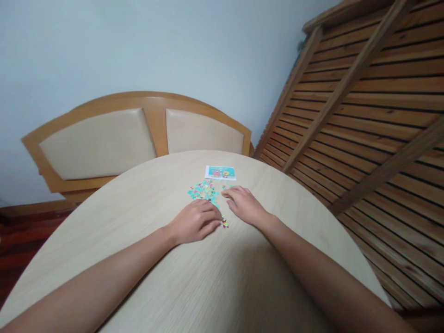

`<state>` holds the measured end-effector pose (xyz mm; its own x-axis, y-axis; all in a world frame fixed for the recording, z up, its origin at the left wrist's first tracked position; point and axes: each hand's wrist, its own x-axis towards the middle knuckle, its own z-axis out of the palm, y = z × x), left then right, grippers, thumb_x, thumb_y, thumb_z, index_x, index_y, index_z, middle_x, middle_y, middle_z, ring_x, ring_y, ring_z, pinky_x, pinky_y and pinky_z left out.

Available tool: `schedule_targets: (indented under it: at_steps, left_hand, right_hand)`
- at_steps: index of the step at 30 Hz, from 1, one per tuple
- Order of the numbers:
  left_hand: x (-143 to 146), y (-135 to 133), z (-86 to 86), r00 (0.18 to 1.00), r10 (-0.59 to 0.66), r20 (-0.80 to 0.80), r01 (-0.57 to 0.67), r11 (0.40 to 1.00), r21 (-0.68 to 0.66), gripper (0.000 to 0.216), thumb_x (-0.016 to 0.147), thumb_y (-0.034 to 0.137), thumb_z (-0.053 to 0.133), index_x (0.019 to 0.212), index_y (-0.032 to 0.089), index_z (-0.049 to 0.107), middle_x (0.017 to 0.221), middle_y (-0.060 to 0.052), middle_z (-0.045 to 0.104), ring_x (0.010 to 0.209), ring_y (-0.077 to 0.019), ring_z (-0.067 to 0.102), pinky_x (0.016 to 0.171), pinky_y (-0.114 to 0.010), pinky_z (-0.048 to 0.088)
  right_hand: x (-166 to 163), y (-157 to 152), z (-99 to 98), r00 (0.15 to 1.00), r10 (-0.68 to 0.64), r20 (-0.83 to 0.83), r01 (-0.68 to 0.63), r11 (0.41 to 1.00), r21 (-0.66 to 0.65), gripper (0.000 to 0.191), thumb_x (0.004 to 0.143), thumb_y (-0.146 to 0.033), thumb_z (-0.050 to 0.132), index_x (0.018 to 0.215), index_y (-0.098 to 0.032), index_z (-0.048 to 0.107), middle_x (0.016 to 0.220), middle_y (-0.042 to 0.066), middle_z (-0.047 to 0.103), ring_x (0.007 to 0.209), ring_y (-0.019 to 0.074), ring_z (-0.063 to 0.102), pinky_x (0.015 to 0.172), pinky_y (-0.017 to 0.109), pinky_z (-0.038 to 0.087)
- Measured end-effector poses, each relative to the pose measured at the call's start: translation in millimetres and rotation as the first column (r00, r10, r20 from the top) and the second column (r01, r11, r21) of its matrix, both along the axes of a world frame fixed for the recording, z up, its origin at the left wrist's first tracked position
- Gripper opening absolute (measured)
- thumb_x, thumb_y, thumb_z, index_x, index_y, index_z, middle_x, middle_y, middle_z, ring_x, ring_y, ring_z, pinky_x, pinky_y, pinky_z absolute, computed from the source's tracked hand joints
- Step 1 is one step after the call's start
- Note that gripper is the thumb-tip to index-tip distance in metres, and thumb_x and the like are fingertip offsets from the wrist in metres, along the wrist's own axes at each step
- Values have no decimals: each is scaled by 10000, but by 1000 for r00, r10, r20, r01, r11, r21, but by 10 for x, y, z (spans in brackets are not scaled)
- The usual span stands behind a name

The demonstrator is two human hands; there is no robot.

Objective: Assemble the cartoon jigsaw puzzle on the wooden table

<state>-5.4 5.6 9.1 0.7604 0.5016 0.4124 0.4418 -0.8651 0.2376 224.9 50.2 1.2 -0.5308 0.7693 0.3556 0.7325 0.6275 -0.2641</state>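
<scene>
Small jigsaw puzzle pieces (201, 189), mostly turquoise with bits of pink and yellow, lie in a loose pile on the round table. My left hand (197, 220) rests just in front of this pile, its fingers loosely bent and its thumb apart. Beside its fingertips is a little cluster of yellow and dark pieces (225, 222); whether they are joined is too small to tell. To the right of the pile, my right hand (245, 205) reaches over a few scattered pieces, thumb and fingers apart. No piece shows in either hand.
Behind the pile lies a picture card (220, 173) with a pink and a yellow cartoon figure. The pale wooden table (152, 286) has a curved edge. A padded headboard (159, 125) stands beyond it, and a slatted wooden panel (364, 115) leans at the right.
</scene>
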Motion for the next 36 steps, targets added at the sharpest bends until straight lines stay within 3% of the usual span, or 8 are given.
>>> schedule_targets:
  at_steps: [6, 10, 13, 19, 23, 36]
  left_hand:
    - [48, -74, -24, 992, -72, -106, 73, 997, 6, 240, 1006, 295, 503, 1123, 250, 708, 1177, -46, 717, 1085, -225, 644, 951, -385, 476]
    - [14, -54, -15, 991, -79, -108, 78, 997, -8, 250, 1020, 314, 491, 1133, 252, 705, 1190, -48, 712, 1102, -225, 641, 972, -394, 474]
    - [13, -63, -3, 992, -79, -103, 78, 997, -16, 253, 1025, 317, 485, 1126, 238, 703, 1187, -56, 710, 1098, -225, 641, 968, -392, 480]
    - [19, -70, -8, 994, -85, -69, 84, 996, -18, 237, 1023, 309, 492, 1105, 229, 700, 1157, -58, 711, 1073, -213, 644, 950, -377, 490]
    - [15, -68, -17, 995, -84, -56, 84, 996, -12, 219, 1015, 285, 500, 1094, 222, 695, 1148, -49, 710, 1069, -207, 645, 949, -375, 488]
    - [18, -75, -12, 997, -58, -56, 56, 998, -37, 230, 1017, 259, 472, 1094, 205, 682, 1139, -65, 704, 1069, -208, 649, 960, -380, 497]
  right_hand:
    - [155, -126, -100, 975, 49, -216, -55, 998, -21, 141, 912, -176, 637, 1031, -213, 703, 1016, 53, 754, 1029, 209, 654, 947, 384, 477]
    - [208, -187, -106, 953, 114, -282, -132, 990, -46, 194, 892, -131, 620, 1044, -224, 695, 996, 33, 758, 1047, 201, 648, 968, 377, 475]
    - [217, -249, -80, 962, 101, -254, -109, 994, -17, 286, 863, -107, 608, 1118, -218, 674, 1075, 52, 736, 1085, 217, 626, 983, 400, 467]
    - [209, -251, -78, 991, -36, -125, 39, 999, 20, 212, 832, -314, 736, 1028, -235, 725, 1213, 87, 663, 1177, 282, 559, 1009, 478, 432]
    - [215, -198, -123, 989, 16, -149, -18, 1000, -11, 110, 846, -276, 722, 952, -257, 743, 1174, 60, 670, 1158, 256, 566, 1023, 467, 420]
    - [204, -207, -121, 977, 92, -191, -111, 990, -87, 107, 823, -236, 732, 926, -255, 709, 1199, 52, 657, 1196, 270, 533, 1043, 497, 370]
